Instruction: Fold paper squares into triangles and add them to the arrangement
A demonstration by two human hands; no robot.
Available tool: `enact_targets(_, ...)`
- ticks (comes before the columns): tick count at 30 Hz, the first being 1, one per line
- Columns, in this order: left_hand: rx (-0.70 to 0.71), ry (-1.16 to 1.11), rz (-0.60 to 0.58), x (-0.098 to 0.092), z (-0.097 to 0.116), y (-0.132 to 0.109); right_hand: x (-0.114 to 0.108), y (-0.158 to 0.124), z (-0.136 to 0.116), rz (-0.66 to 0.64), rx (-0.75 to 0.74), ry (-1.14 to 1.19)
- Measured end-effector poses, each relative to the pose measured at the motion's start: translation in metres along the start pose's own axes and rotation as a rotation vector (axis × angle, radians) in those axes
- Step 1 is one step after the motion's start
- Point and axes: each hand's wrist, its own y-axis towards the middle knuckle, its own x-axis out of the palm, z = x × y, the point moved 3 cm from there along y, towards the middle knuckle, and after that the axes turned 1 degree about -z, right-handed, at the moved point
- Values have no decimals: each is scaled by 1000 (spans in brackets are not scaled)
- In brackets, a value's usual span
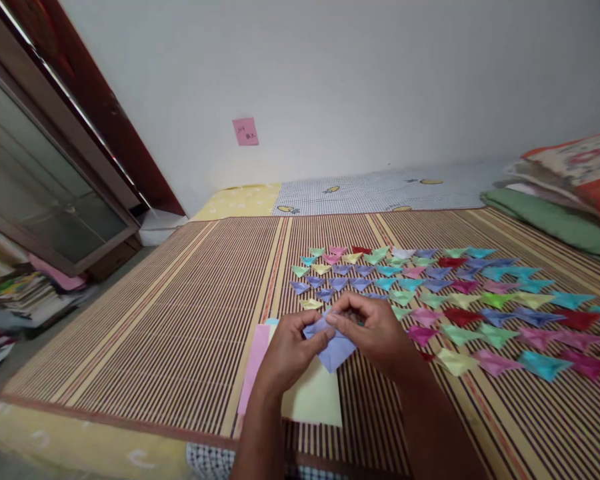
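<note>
A partly folded sheet of lavender origami paper (336,353) is held up between both hands, its lower corner pointing down toward me. My left hand (291,347) pinches its left side between thumb and fingers. With thumb and forefinger, my right hand (373,327) grips the upper right part of the same paper. The fingertips of the two hands nearly meet and hide some of the folds. Beneath the hands lie flat paper sheets, a pale yellow one (314,400) on top and a pink one (253,363) at the left.
Rows of folded paper boats (463,317) in many colours cover the right of the striped mat (180,327). Pillows (580,173) and green fabric (545,217) lie at the far right. A pink note (245,131) is on the wall. A glass-fronted cabinet (45,180) stands left.
</note>
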Motion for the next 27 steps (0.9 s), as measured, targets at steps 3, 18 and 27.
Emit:
enact_targets(3,-21,-14,33,1,-1,1,0,1,-2,56,13,11)
enact_targets(18,89,-83,314,-11,6,0,3,5,6,15,-11,93)
enact_targets(27,101,-101,496,-8,8,2,11,4,-6,158,-79,53)
